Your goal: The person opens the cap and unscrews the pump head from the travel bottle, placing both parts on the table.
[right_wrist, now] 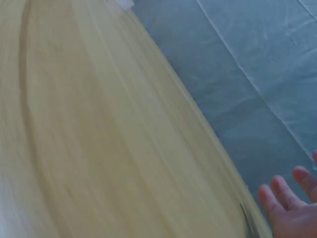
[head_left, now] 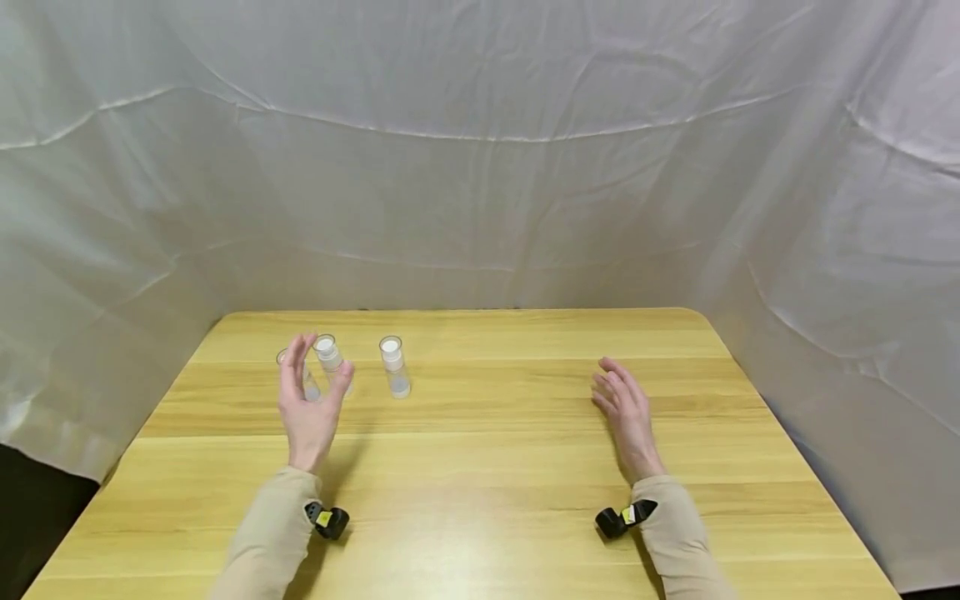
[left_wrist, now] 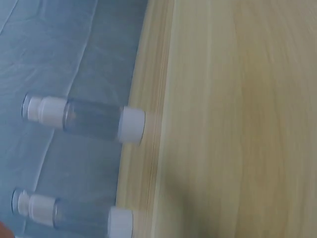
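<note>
Three clear bottles with white pump tops and white bases stand upright near the far left of the table. My left hand point(head_left: 310, 421) is raised in front of two of them, thumb and fingers spread apart with nothing held. It partly hides the leftmost bottle point(head_left: 311, 387) and the middle bottle point(head_left: 327, 353). The right bottle point(head_left: 395, 367) stands apart from that hand. In the left wrist view, two bottles show sideways, an upper bottle point(left_wrist: 91, 118) and a lower bottle point(left_wrist: 42, 209). Over the table's right side, my right hand point(head_left: 628, 412) holds nothing, its fingers loosely bent.
A wood-grain table point(head_left: 480, 467) lies under both hands. Pale, creased sheeting point(head_left: 480, 192) hangs behind it and along both sides. Each sleeve carries a black wrist camera, a left one point(head_left: 333, 522) and a right one point(head_left: 611, 523).
</note>
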`<state>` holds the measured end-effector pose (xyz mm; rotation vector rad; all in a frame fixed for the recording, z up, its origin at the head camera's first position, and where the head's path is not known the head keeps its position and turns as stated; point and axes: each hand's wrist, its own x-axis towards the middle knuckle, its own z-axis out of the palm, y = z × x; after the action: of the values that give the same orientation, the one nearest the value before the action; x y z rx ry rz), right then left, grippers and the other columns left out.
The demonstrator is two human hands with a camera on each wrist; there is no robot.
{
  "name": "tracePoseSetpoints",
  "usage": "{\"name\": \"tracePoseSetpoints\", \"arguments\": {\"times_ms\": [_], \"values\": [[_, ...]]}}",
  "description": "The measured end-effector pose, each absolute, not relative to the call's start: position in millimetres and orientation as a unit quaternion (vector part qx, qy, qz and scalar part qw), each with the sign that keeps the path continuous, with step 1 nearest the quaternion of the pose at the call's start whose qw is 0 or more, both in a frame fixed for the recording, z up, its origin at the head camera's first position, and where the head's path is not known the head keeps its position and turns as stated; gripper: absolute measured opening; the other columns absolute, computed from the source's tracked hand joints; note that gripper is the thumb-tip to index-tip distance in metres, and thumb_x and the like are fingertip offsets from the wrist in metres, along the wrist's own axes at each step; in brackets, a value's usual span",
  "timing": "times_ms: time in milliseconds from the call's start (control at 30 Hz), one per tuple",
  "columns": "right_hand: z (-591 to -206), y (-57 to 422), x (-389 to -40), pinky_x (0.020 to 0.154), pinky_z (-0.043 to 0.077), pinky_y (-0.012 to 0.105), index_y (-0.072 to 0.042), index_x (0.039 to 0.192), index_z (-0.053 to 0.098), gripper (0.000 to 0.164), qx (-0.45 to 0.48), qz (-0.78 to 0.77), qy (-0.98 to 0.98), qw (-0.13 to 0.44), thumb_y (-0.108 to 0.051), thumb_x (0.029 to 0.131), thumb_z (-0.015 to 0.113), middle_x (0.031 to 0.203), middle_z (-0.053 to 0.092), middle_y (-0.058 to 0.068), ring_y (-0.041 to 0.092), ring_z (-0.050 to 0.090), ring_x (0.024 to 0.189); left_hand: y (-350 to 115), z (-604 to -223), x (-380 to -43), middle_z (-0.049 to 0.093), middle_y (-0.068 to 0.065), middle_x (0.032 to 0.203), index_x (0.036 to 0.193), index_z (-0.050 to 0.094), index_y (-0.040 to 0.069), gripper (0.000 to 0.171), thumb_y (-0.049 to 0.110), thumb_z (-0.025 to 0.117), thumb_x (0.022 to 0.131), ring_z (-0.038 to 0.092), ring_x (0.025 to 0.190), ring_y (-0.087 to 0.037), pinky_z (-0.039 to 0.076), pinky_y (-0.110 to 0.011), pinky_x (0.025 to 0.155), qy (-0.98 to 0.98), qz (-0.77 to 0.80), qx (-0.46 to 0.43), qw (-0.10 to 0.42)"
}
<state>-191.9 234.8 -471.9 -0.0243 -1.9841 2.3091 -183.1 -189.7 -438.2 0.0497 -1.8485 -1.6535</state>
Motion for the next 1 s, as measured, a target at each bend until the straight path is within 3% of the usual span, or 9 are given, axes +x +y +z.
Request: {"name": "tracePoseSetpoints", "arguments": {"times_ms": [133, 333, 533, 733, 1000], "values": [[-481.0, 230.0, -195.1, 0.108, 0.053, 0.034, 0.004, 0.15, 0.035, 0.055, 0.017, 0.778, -0.625, 0.059, -0.034, 0.109, 0.04, 0.139, 0.053, -0.008, 0.02, 0.054, 0.132, -177.6, -443.4, -187.4, 0.049, -0.007, 0.154, 0.152, 0.038, 0.013, 0.073, 0.009, 0.075, 0.089, 0.035, 0.151, -0.023, 0.02, -0.042, 0.132, -0.718, -0.642, 0.003, 0.267], [-492.2, 228.3, -196.7, 0.097, 0.059, 0.036, 0.004, 0.143, 0.043, 0.047, 0.045, 0.806, -0.587, 0.061, -0.029, 0.11, 0.04, 0.133, 0.06, 0.001, 0.021, 0.065, 0.116, -162.4, -452.2, -190.8, 0.041, -0.008, 0.16, 0.156, 0.03, 0.01, 0.078, 0.014, 0.073, 0.092, 0.03, 0.153, -0.026, 0.019, -0.044, 0.132, -0.74, -0.645, -0.016, 0.189], [-497.7, 228.8, -197.1, 0.089, 0.062, 0.035, -0.008, 0.133, 0.054, 0.034, 0.063, 0.82, -0.566, 0.059, -0.029, 0.109, 0.042, 0.125, 0.063, 0.006, 0.017, 0.069, 0.102, -153.2, -460.8, -196.5, 0.03, -0.013, 0.166, 0.159, 0.021, 0.007, 0.088, 0.016, 0.075, 0.091, 0.022, 0.156, -0.029, 0.015, -0.045, 0.133, -0.761, -0.633, -0.018, 0.142], [-501.4, 230.6, -197.0, 0.08, 0.062, 0.033, -0.004, 0.134, 0.052, 0.035, 0.078, 0.822, -0.562, 0.052, -0.027, 0.109, 0.042, 0.112, 0.07, 0.004, 0.017, 0.07, 0.093, -149.3, -469.1, -203.9, 0.025, -0.015, 0.167, 0.159, 0.018, 0.002, 0.091, 0.017, 0.076, 0.09, 0.02, 0.157, -0.031, 0.014, -0.046, 0.133, -0.767, -0.633, -0.016, 0.108], [-503.1, 229.9, -197.2, 0.078, 0.062, 0.031, -0.008, 0.129, 0.058, 0.029, 0.087, 0.817, -0.567, 0.053, -0.022, 0.109, 0.043, 0.105, 0.071, 0.004, 0.018, 0.07, 0.09, -146.7, -476.3, -213.2, 0.025, -0.021, 0.166, 0.158, 0.021, 0.0, 0.088, 0.015, 0.076, 0.09, 0.022, 0.156, -0.036, 0.016, -0.047, 0.132, -0.757, -0.648, 0.007, 0.083]]}}
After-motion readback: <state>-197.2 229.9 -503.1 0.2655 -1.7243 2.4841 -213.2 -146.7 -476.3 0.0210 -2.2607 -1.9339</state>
